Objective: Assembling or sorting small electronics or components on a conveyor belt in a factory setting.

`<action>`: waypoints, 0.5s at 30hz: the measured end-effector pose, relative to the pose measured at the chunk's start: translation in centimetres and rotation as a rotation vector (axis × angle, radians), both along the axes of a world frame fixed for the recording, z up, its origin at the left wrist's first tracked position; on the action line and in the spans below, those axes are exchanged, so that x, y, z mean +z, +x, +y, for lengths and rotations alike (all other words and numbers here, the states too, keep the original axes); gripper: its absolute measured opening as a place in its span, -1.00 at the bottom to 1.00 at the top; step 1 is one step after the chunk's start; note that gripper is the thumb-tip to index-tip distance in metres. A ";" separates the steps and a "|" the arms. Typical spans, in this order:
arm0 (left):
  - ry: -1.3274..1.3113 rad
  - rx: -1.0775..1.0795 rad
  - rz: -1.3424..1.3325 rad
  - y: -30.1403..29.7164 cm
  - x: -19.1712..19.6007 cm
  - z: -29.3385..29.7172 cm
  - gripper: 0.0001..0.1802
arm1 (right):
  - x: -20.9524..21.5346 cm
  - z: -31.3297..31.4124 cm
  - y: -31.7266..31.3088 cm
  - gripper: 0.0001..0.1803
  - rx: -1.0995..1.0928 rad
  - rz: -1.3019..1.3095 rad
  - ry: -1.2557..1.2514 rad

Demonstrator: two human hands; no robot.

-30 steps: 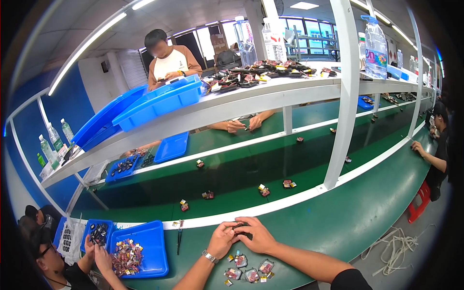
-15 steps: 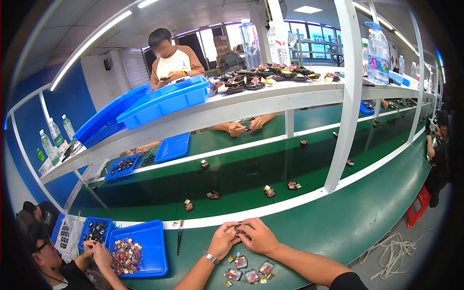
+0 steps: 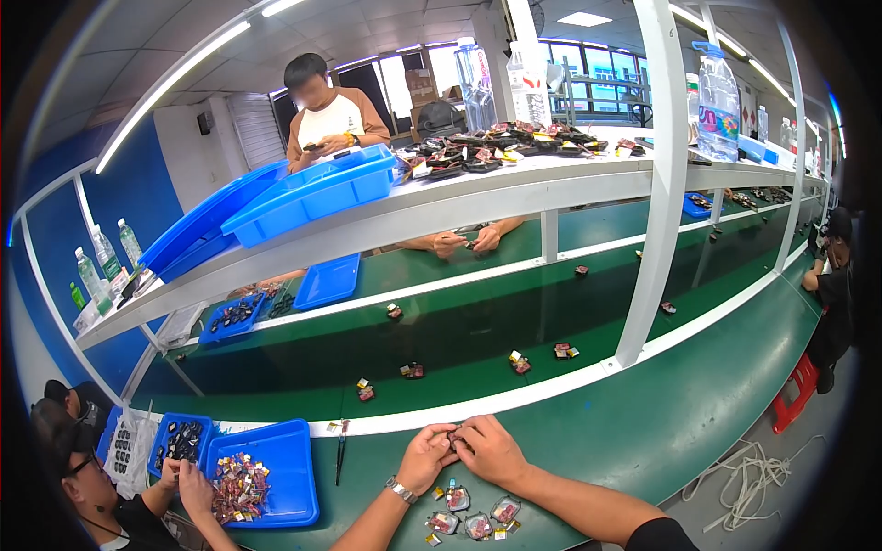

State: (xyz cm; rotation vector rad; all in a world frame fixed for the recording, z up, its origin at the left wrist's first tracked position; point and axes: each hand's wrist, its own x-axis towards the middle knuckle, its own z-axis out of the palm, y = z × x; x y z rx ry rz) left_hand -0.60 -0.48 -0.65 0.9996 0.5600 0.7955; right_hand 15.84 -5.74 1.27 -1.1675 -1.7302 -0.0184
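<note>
Both the left hand [image 3: 424, 458] and the right hand [image 3: 492, 455] close their fingertips on one small dark part [image 3: 453, 442], just above the near side of the green worktop [image 3: 588, 450]; the fingers hide most of it, so its face and exact tilt cannot be told; the left hand grips it from one side and the right hand from the other, a hold that seems to suit so small a thing, since each steadies it against the other.

Four clear-cased pieces [image 3: 478, 525] with reddish insides lie in a loose cluster between the forearms, some with pale or yellow tabs beside them; that spot probably keeps them within easy reach yet out from under the fingers; a thin dark tool [image 3: 341, 456] lies lengthwise to the left, apart from the left hand, perhaps so that it can be picked up readily.

Farther left, a blue tray [image 3: 299, 491] holds a heap of reddish and yellow bits [image 3: 241, 489], its walls likely there to stop them scattering; a co-worker's hands [image 3: 195, 494] are just beside it; beyond the white rail [image 3: 478, 400], more small pieces [image 3: 520, 362] sit spaced apart on a dark green strip [image 3: 459, 335].
</note>
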 end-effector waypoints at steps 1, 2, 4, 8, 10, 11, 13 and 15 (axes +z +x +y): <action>0.005 0.005 0.013 0.0 0.0 -0.1 -0.71 | 0.0 0.0 0.0 -0.82 -0.003 0.007 -0.019; 0.005 0.005 0.013 0.1 -0.1 -0.1 -0.71 | 0.0 -0.1 0.0 -0.83 -0.005 0.014 -0.037; 0.005 0.011 0.017 0.2 -0.1 0.0 -0.71 | -0.1 0.0 0.1 -0.84 -0.009 0.001 -0.034; 0.005 0.044 0.048 0.7 0.3 -0.4 -0.73 | -0.4 0.0 0.2 -0.84 0.005 -0.018 -0.036; 0.072 0.150 0.161 0.8 -0.1 -0.5 -0.76 | -0.1 0.0 0.2 -0.83 0.031 -0.011 -0.028; 0.072 0.150 0.162 0.9 -0.2 -0.6 -0.76 | 0.0 0.0 0.2 -0.83 0.058 -0.006 -0.021; 0.124 0.221 0.209 1.1 0.0 -0.7 -0.79 | 0.0 0.0 0.5 -0.81 0.122 0.194 -0.146; 0.156 0.222 0.236 1.4 0.0 -0.8 -0.80 | -0.3 0.2 0.7 -0.80 0.186 0.394 -0.272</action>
